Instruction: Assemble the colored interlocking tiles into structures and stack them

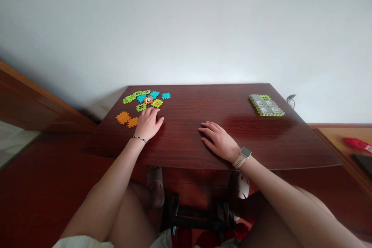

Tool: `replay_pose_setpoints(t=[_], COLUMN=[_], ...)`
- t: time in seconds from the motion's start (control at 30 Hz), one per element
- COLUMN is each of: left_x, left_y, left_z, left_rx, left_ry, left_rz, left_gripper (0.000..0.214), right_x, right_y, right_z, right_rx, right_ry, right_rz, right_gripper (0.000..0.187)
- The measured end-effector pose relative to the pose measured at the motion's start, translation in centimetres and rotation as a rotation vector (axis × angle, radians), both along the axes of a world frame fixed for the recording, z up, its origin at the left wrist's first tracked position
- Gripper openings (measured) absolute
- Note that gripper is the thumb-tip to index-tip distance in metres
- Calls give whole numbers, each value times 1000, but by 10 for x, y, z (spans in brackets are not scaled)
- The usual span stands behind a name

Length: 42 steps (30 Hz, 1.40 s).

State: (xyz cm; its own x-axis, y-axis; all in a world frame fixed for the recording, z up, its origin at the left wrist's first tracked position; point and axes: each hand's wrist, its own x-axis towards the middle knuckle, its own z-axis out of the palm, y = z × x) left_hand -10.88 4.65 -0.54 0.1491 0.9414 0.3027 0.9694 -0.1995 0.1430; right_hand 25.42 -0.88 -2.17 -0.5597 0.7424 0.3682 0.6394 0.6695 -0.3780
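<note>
My left hand rests beside a group of interlocking plastic tiles with toothed edges, fingers loosely stretched out. Just beyond its fingertips lie a green window tile and a green tile with an orange middle. An orange tile with a white window and a blue tile are farther back. To the left of the hand lie orange tiles. My right hand lies on the tabletop with fingers apart, holding nothing. A joined panel of grey and green tiles sits toward the far right.
The dark wooden table stands against a pale wall. A dark cable hangs past its right edge. A wooden surface with a red item is at the far right. My legs and sandals are below the front edge.
</note>
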Motion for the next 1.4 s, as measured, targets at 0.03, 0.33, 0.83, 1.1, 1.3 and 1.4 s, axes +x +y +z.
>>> replay_pose_setpoints(t=[0.03,0.33,0.83,1.1,1.3,1.4], left_x=[-13,-88,-54,-27,4,17], left_y=[2,-3,-13,-11,-21,-27], left_z=[-1,-9,-18,-21,-27,-28], left_rx=[-2,-63,-168,-132,-127,-107], left_ry=[21,-5,35,44,88,86], left_rz=[97,556,451,366,260,195], left_gripper=[50,77,81,96,85,83], right_x=[0,0,1,1,1,1], right_y=[0,1,1,0,1,1], right_z=[0,0,0,0,-1,-1], right_rx=[0,10,1,6,6,7], right_ry=[5,21,21,5,-6,-2], right_rz=[2,5,5,1,2,0], right_gripper=[36,38,38,36,36,36])
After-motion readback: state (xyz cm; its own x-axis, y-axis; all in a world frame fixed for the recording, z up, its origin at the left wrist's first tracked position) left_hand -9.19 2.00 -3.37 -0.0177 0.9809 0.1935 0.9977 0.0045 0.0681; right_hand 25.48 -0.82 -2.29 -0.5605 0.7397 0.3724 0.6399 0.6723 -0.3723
